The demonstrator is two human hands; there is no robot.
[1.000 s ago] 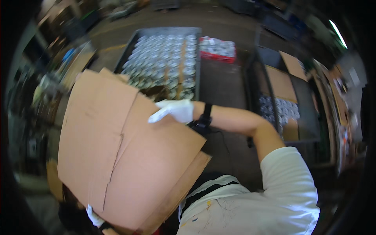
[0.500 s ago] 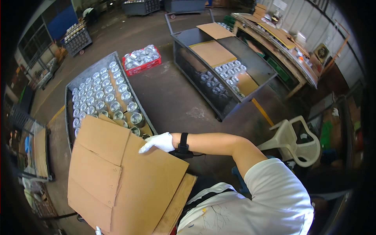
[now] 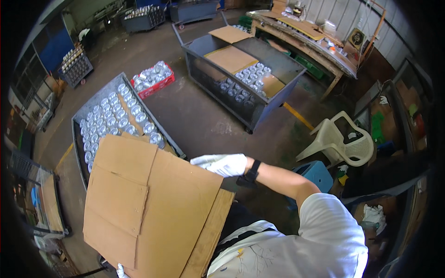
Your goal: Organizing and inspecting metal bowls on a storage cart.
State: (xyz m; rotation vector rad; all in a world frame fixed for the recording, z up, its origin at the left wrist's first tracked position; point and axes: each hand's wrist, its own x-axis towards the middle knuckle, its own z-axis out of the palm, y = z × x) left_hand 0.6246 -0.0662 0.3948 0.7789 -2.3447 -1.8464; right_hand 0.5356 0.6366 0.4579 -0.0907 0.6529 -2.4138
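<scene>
A stack of brown cardboard sheets (image 3: 181, 204) is tilted up close in front of me, with creased, folded pieces on its left. My left hand (image 3: 122, 271), in a white glove, shows only fingertips lapped over the stack's lower left edge; the rest is hidden. At the upper right edge, my white-gloved right hand (image 3: 222, 164) lies with its fingers stretched out to the left, touching or just beside the cardboard. Behind the stack stands a grey metal cart (image 3: 160, 125) filled with rows of silver metal cups.
A red crate (image 3: 157, 86) of similar metal parts sits beyond the cart. Another grey cart (image 3: 269, 111) holds metal parts and cardboard. To the right are a cream plastic chair (image 3: 340, 143), a blue stool (image 3: 320, 175) and a wooden workbench (image 3: 296, 39).
My right hand has slid right along the cardboard's upper edge, and its fingers have straightened from their grip. The view has shifted slightly, showing more of the blue stool.
</scene>
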